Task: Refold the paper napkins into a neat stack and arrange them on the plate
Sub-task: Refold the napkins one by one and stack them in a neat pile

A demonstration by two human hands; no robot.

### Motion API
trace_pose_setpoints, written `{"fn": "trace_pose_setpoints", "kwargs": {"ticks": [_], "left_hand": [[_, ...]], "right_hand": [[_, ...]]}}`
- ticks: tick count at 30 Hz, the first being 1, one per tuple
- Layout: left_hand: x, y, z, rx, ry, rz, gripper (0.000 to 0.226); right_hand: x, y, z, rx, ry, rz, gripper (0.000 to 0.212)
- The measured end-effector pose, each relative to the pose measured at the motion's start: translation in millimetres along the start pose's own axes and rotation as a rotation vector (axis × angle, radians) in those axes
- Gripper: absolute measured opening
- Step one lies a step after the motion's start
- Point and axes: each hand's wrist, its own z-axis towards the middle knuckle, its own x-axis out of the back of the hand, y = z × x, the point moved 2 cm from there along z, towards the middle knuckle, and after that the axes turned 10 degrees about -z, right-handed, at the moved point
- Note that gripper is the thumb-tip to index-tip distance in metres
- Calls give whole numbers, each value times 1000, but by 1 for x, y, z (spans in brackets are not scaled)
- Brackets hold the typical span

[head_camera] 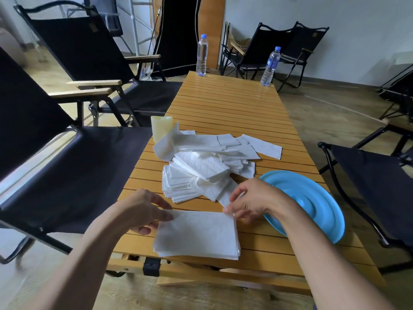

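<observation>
Napkins (196,233) pinched; right hand (252,202) occludes plate (317,193).

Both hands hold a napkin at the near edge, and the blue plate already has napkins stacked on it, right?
No: the head view shows no napkins on the blue plate; the pile lies on the table beside it. Left hand and right hand do hold a napkin.

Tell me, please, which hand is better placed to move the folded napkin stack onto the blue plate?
Probably the right hand: it pinches the right corner of the folded napkin stack, and the blue plate lies beside it. The left hand holds the opposite edge, away from the plate.
</observation>
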Motion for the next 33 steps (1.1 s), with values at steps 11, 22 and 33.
{"fn": "trace_pose_setpoints", "kwargs": {"ticks": [11,22,33], "left_hand": [[-15,7,20,-482,279,-214,8],[-14,6,17,-501,303,-215,28],[0,30,-8,-616,-121,-501,95]], "right_hand": [[-27,-31,44,494,664,-294,30],[-13,-42,21,490,816,-145,16],[14,-44,-44,714,408,346,16]]}}
